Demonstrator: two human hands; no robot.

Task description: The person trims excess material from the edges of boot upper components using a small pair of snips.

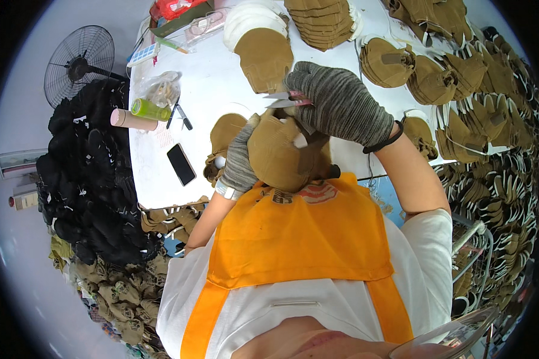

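Note:
A brown cap point(275, 152) is held close in front of my orange apron, its rounded crown facing up. My left hand point(238, 160), in a grey knit glove, is closed on the cap's left side; part of the fingers is hidden behind it. Above the cap, my right hand point(341, 99), gloved in darker grey, grips thread snips point(279, 100) with pink on the handles. Their blades point left, over the cap's far edge. A brown cap piece point(226, 128) lies on the white table just beyond my left hand.
On the white table point(156, 66) lie a phone point(181, 164), a pink bottle point(132, 119), a green container point(150, 110) and pens point(184, 118). Brown panels point(263, 57) and stacked caps point(388, 61) stand further back and right. A fan point(79, 64) and piled black caps point(93, 167) are left.

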